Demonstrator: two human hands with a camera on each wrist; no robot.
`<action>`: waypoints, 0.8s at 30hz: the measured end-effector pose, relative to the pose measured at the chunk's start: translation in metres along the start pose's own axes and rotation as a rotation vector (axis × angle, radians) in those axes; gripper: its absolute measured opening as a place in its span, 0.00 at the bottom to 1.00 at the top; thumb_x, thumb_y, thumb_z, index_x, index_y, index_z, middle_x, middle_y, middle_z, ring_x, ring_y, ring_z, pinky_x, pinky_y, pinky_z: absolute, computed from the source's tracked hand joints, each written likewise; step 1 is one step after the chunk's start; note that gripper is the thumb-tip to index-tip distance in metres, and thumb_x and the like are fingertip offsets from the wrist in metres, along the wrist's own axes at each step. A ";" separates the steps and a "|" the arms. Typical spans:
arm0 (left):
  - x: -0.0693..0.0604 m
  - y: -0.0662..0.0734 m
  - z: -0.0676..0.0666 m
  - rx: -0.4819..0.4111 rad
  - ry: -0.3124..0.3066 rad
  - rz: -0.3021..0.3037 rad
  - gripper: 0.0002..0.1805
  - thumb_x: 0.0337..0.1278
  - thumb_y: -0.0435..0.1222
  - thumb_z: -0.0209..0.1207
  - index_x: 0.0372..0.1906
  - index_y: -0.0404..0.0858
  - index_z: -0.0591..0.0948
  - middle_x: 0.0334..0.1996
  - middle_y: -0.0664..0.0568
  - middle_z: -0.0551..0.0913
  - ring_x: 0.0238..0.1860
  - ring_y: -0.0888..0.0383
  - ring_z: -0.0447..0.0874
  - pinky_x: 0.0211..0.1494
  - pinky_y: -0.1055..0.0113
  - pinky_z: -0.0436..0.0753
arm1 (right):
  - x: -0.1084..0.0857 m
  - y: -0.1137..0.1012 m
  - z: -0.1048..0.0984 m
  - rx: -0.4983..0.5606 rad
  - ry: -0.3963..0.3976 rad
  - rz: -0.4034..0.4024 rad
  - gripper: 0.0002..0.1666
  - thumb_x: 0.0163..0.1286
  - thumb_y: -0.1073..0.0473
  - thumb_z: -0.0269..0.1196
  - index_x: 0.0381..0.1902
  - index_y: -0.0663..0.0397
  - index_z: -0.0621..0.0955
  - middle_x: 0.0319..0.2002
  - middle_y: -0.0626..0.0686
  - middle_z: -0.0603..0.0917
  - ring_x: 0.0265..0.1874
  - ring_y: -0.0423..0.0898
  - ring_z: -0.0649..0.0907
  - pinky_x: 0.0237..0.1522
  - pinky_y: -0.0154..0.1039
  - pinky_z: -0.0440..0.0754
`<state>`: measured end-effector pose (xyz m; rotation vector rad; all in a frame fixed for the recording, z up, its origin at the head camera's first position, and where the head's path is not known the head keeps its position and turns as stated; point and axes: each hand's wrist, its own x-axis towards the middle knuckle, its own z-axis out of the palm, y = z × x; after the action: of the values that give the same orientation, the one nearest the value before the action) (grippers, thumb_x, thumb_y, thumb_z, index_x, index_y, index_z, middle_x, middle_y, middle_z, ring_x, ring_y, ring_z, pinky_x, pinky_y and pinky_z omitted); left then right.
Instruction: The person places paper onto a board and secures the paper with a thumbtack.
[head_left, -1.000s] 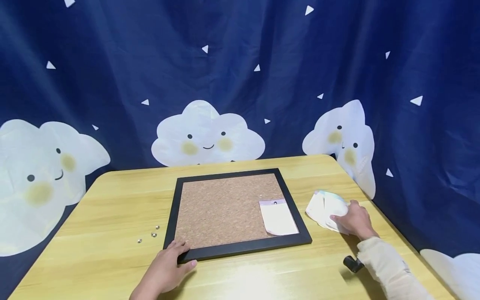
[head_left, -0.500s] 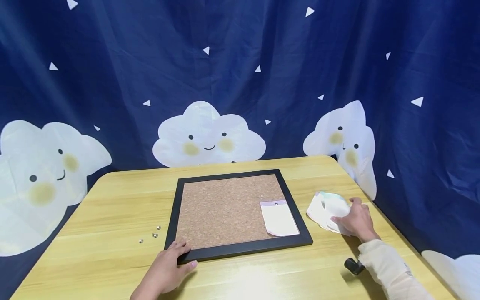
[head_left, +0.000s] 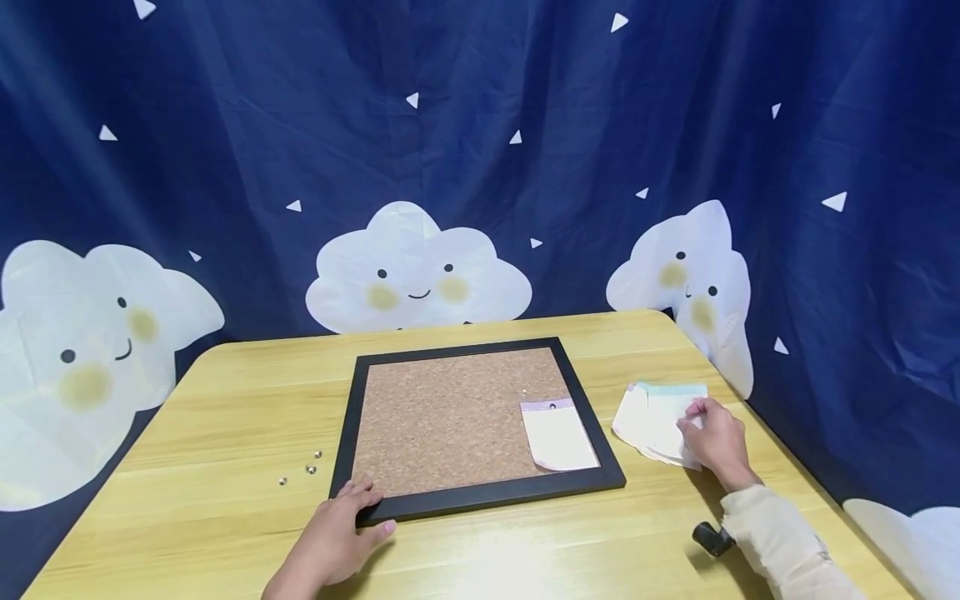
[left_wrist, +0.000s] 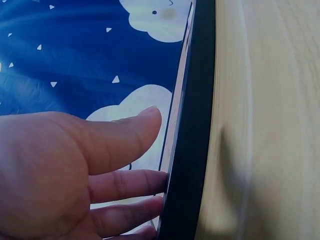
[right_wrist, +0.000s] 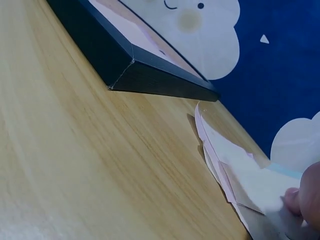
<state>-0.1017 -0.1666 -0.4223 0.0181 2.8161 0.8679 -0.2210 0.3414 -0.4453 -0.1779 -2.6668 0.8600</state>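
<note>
A cork board [head_left: 457, 425] in a black frame lies on the table in the head view. My left hand [head_left: 333, 533] rests at the frame's near left corner, its fingers over the edge and its thumb out to the side. On the board's right part lies a white sheet with a purple top strip [head_left: 558, 437], with a small pin in that strip. To the right of the frame is a loose stack of note paper [head_left: 633, 421]. My right hand [head_left: 716, 437] is over it, thumb and fingers curled together at the top sheet with the teal strip [head_left: 667, 389]; the fingertips are partly hidden.
Several small silver pins [head_left: 311, 469] lie on the wooden table [head_left: 187, 517] left of the frame. A black fitting [head_left: 712, 539] sticks out beside the right sleeve [head_left: 780, 542]. Behind the table hangs a dark blue curtain [head_left: 450, 158] with clouds.
The right hand's thumb and fingers have drawn together over the stack. The top sheet, bowed up before, now lies flatter and shows its teal strip. The left hand stays at the corner.
</note>
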 end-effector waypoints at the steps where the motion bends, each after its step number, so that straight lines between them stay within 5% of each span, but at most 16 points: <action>1: 0.000 0.000 0.000 -0.001 0.001 0.000 0.29 0.56 0.47 0.66 0.57 0.31 0.79 0.66 0.35 0.68 0.69 0.33 0.56 0.66 0.35 0.59 | 0.000 -0.001 0.000 0.008 0.012 -0.001 0.08 0.60 0.64 0.64 0.34 0.61 0.75 0.38 0.66 0.80 0.38 0.65 0.77 0.41 0.53 0.71; 11: -0.001 0.000 0.000 -0.003 0.010 0.005 0.28 0.57 0.46 0.66 0.57 0.31 0.79 0.66 0.35 0.69 0.69 0.33 0.58 0.66 0.35 0.60 | 0.001 -0.010 0.002 0.070 0.050 -0.031 0.11 0.67 0.66 0.54 0.45 0.65 0.77 0.53 0.71 0.77 0.52 0.71 0.74 0.53 0.61 0.70; 19: -0.001 -0.001 0.000 -0.011 0.010 0.001 0.28 0.57 0.47 0.66 0.56 0.31 0.80 0.65 0.35 0.70 0.69 0.34 0.58 0.67 0.37 0.60 | 0.000 -0.022 0.004 0.112 0.103 -0.068 0.14 0.63 0.68 0.60 0.48 0.64 0.78 0.46 0.70 0.79 0.30 0.56 0.78 0.33 0.45 0.73; 24: -0.001 -0.001 0.000 -0.013 0.001 -0.010 0.29 0.57 0.47 0.65 0.57 0.31 0.79 0.65 0.35 0.69 0.69 0.35 0.57 0.67 0.37 0.59 | 0.000 -0.027 0.008 0.141 0.108 -0.060 0.13 0.65 0.67 0.60 0.48 0.63 0.79 0.45 0.67 0.79 0.29 0.53 0.79 0.32 0.39 0.74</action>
<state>-0.1012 -0.1672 -0.4223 0.0018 2.8086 0.8837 -0.2245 0.3148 -0.4352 -0.1071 -2.4881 0.9857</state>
